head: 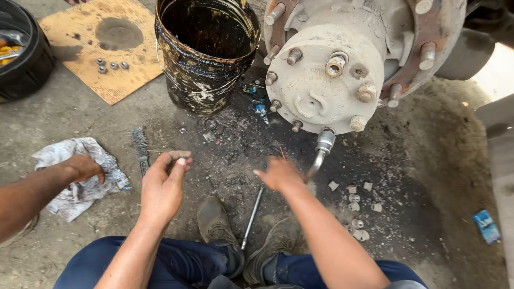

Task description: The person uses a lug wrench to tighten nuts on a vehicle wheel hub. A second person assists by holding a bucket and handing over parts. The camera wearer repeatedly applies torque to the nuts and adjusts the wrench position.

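The left hand [163, 184] pinches a small nut [179, 155], the right hand [281, 174] is open beside the wrench [321, 152] on the hub [332, 80]; keep the socket seated squarely.

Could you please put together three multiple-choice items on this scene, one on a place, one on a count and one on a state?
1. Where does the wire brush lie?
A. inside the bucket
B. on the ground between the rag and the person's left hand
C. on the cardboard

2. How many nuts lie on the cardboard?
A. one
B. four
C. nine

3. What is the state of the left hand?
A. flat on the ground
B. pinching a small part in its fingertips
C. gripping the bucket rim

Answers: 1 B, the brush lies beside the rag; 2 B, four nuts sit together there; 3 B, a small part is held at the fingertips.
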A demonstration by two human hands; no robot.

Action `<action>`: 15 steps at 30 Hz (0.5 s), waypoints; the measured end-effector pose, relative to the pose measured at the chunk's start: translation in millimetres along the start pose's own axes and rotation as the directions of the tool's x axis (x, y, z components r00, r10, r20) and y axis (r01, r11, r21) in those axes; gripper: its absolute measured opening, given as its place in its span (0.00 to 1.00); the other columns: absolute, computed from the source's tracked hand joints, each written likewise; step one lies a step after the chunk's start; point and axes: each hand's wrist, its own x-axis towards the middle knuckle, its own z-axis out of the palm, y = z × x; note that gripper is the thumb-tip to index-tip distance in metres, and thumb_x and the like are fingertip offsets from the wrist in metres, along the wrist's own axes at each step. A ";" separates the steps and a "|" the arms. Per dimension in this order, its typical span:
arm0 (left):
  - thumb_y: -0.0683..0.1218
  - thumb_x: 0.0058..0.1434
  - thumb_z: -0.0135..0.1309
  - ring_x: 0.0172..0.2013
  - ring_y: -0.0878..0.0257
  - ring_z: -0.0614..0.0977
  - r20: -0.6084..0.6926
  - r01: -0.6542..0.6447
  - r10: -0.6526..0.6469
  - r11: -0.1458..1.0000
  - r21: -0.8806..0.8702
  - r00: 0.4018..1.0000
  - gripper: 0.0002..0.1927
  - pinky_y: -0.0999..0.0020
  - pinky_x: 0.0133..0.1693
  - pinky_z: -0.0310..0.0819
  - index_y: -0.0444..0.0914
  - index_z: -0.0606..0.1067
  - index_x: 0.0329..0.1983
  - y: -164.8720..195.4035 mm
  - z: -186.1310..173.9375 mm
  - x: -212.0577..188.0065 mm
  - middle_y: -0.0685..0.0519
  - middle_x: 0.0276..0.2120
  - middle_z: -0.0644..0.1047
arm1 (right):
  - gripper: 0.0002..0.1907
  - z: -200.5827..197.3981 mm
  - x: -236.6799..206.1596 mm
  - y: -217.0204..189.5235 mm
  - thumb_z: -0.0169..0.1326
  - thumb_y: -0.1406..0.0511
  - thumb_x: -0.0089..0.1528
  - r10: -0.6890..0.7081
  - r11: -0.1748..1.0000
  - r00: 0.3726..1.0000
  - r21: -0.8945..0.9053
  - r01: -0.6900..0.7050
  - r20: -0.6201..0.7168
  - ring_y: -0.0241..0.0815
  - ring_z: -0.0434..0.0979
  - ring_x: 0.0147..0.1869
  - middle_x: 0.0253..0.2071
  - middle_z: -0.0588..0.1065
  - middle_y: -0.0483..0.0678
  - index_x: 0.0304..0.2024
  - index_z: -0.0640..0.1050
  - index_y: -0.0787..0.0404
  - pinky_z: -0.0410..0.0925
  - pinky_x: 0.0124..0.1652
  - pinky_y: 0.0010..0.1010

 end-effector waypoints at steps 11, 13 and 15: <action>0.49 0.65 0.53 0.41 0.58 0.86 0.106 -0.117 0.098 0.974 0.192 0.989 0.13 0.63 0.44 0.78 0.37 0.79 0.47 57.4 9.2 -27.6 0.46 0.41 0.83 | 0.36 -15.6 -101.4 134.6 0.61 0.61 0.57 0.183 0.826 0.719 0.501 0.257 -0.670 0.51 0.74 0.56 0.52 0.73 0.53 0.67 0.67 0.60 0.65 0.56 0.49; 0.49 0.63 0.53 0.39 0.57 0.86 0.141 -0.108 0.080 0.972 0.207 0.987 0.13 0.62 0.42 0.78 0.37 0.79 0.46 54.8 12.3 -31.7 0.46 0.39 0.82 | 0.38 -6.3 -113.7 139.1 0.61 0.65 0.54 0.191 0.410 0.768 0.761 0.503 -0.611 0.46 0.74 0.51 0.47 0.72 0.52 0.67 0.66 0.60 0.66 0.52 0.42; 0.48 0.62 0.53 0.38 0.54 0.85 0.168 -0.149 0.108 0.955 0.258 0.980 0.13 0.59 0.40 0.78 0.36 0.79 0.45 52.8 13.6 -33.5 0.46 0.39 0.82 | 0.38 -4.9 -130.0 132.8 0.58 0.69 0.52 0.184 0.017 0.822 0.838 0.545 -0.538 0.43 0.72 0.50 0.46 0.72 0.50 0.67 0.66 0.56 0.66 0.50 0.35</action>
